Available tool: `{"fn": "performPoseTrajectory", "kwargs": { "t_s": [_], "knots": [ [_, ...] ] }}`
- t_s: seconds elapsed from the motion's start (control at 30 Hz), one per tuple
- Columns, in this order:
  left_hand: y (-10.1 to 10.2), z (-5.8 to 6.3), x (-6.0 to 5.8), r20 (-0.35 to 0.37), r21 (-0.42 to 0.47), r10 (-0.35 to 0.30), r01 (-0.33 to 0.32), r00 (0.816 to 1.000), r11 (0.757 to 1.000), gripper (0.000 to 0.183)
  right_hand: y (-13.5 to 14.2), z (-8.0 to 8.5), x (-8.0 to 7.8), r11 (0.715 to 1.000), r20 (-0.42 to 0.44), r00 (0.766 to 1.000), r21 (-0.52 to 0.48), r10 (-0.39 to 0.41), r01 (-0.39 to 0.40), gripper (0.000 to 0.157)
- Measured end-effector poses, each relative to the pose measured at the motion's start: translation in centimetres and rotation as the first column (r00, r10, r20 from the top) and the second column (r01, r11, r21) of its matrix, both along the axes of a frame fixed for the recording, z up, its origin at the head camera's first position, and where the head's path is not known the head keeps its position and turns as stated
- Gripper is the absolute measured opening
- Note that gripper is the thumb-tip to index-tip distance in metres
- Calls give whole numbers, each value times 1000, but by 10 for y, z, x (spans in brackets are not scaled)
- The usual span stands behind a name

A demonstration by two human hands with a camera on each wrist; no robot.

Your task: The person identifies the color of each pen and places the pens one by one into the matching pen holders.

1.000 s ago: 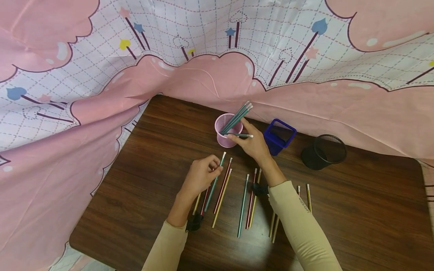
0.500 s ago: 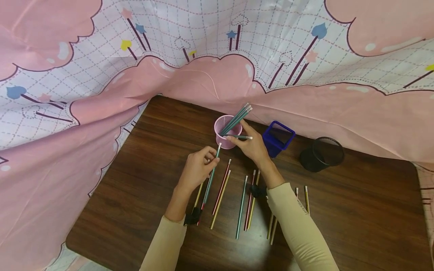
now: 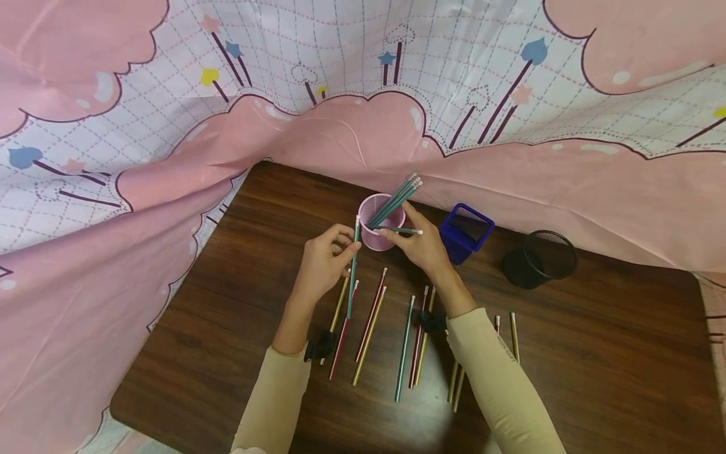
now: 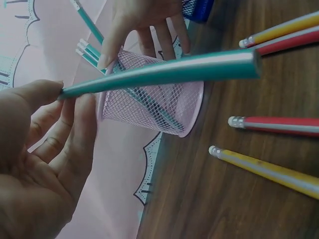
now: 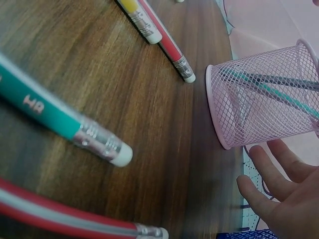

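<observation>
A green pencil (image 3: 352,284) with a white eraser is pinched between the thumb and fingers of my left hand (image 3: 323,261). Its eraser end points up beside the rim of a pink mesh pencil cup (image 3: 377,240); the flat lower end fills the foreground of the left wrist view. My right hand (image 3: 425,246) holds that cup from the right, thumb at the near rim and fingers along the far side. Several green pencils (image 3: 396,200) lean in the cup, and one more green pencil (image 3: 408,231) tilts low over the right thumb.
Red, gold and green pencils lie on the brown table (image 3: 255,265), among them a gold pencil (image 3: 368,337) and a green pencil (image 3: 405,350). To the right stand a blue mesh holder (image 3: 458,244) and a black mesh holder (image 3: 524,268). A patterned cloth (image 3: 340,139) hangs behind.
My left hand has lifted the green pencil off the row and moved it up and left, its eraser end now beside the pink cup. The right hand has stayed at the cup.
</observation>
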State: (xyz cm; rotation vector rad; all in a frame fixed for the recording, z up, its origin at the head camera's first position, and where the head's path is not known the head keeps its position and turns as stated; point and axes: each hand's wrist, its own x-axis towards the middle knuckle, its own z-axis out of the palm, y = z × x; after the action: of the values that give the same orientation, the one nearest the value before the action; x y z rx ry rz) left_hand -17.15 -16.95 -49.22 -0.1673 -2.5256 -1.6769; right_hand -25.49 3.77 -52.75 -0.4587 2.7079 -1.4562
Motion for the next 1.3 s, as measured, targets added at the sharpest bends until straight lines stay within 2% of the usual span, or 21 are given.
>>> {"fn": "performPoseTrajectory", "kwargs": {
  "t_s": [0.4,0.7,0.77,1.0,1.3],
  "knots": [
    [-2,3,-13,0,87,37,-37,999,996,19,0,2,0,1000,-7,1000,-14,4,-4,79],
    [-1,14,-24,-22,119,29,-26,999,993,18,-2,0,1,1000,4,1000,-22,8,-8,80],
    [1,18,-25,-23,129,15,-12,1000,992,18,-2,0,2,1000,5,1000,-22,9,-9,79],
    [8,46,-25,-58,141,17,-9,998,990,19,0,2,4,1000,-1,1000,-25,-3,3,79],
    [11,61,-36,-87,159,40,-26,995,987,20,-2,0,2,1000,-4,1000,-27,8,-8,81]
  ]
}}
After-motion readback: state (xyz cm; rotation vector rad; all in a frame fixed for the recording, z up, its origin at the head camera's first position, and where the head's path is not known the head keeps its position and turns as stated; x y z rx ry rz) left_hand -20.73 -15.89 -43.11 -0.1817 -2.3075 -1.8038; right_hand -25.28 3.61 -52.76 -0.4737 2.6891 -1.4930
